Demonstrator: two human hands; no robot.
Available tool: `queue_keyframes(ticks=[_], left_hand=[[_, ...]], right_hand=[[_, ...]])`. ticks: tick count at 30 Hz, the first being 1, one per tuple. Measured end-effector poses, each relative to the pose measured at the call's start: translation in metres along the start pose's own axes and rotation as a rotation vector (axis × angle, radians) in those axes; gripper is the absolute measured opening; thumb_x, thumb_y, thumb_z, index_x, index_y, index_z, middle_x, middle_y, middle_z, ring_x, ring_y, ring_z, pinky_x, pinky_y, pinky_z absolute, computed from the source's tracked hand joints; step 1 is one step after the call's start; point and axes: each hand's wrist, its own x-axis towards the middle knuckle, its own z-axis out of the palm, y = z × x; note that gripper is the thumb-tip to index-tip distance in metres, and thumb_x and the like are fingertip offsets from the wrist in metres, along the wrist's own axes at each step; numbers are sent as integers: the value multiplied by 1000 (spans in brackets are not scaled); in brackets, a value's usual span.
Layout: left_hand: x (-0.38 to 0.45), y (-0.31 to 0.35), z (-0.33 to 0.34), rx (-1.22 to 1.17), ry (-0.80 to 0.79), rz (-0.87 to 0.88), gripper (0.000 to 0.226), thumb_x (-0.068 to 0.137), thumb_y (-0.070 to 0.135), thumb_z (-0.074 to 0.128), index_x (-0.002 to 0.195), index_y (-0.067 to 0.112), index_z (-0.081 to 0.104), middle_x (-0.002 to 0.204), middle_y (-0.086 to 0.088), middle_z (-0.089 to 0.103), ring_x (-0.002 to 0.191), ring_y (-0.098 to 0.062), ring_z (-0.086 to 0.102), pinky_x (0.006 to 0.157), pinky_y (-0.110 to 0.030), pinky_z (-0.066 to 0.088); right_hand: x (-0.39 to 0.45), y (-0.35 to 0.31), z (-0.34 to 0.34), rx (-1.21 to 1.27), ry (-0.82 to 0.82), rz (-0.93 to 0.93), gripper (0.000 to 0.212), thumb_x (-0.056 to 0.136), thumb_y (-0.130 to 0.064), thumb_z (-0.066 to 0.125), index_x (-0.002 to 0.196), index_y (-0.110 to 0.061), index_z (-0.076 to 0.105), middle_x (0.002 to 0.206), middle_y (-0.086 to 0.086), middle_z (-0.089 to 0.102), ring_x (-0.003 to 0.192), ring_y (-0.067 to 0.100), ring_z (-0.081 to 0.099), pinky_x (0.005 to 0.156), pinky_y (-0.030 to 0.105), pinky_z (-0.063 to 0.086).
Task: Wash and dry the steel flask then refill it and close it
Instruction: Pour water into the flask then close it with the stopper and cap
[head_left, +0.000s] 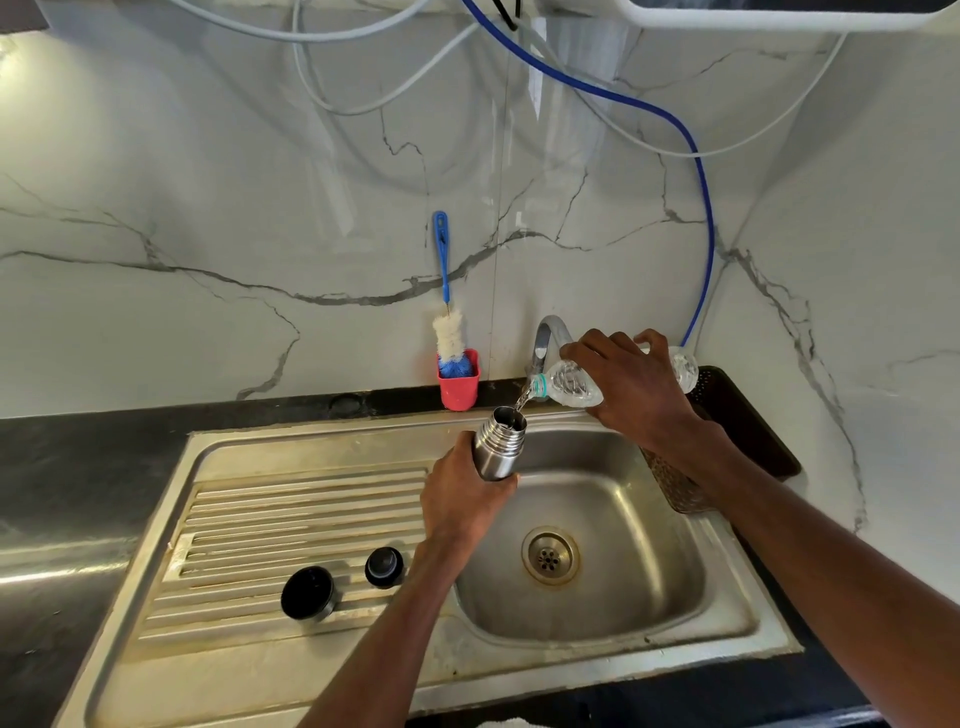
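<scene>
My left hand (462, 499) grips the open steel flask (501, 441) upright over the sink basin (613, 613). My right hand (639, 384) holds a clear plastic bottle (571, 387) tipped on its side, mouth pointing left above the flask's opening. A thin stream of water falls from the bottle into the flask. Two black flask caps lie on the ribbed draining board: the larger cup lid (307, 592) and the smaller stopper (384, 567).
A red holder (460, 392) with a blue-handled bottle brush (447, 332) stands against the marble wall. The tap (545, 340) rises behind the bottle. A dark tray (748, 421) sits right of the sink. Hoses (696, 171) hang along the wall.
</scene>
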Motion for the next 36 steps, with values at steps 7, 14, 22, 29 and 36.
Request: queue_keyframes(ticks=[7,14,22,29,36], left_hand=[[0,-1,1,2,-5,7,53,71,47,88,112,32,58,104,12,73,83,-9,65,73,-30,51],[1,-2,2,-4,0,8,56,71,47,89,115,32,59,107,11,74,86,-8,67,78,-32,55],[2,-2,3,-4,11,14,56,69,50,89,113,34,58,105,12,74,86,-9,68,80,-37,59],[3,-1,5,5,9,32,56,71,48,89,116,31,59,106,11,74,85,-9,67,77,-32,56],[4,-2,6,19,12,30,55,71,50,88,114,32,59,104,12,73,85,-8,67,78,-34,57]], right_hand=[[1,0,-2,-2,-15,3,81,59,-23,95,130,-28,57,118,-6,60,99,23,63,96,51,38],[2,2,-5,-3,-20,-2,81,59,-28,96,130,-27,57,119,-8,60,100,22,63,98,50,36],[2,2,-6,11,-15,-13,78,61,-31,95,130,-27,57,119,-7,61,100,23,63,98,51,36],[2,2,-7,10,-1,-20,79,59,-28,96,128,-25,58,118,-5,62,99,24,64,98,52,37],[0,2,-6,13,-3,-20,77,62,-29,94,129,-26,57,117,-5,62,99,25,64,98,53,37]])
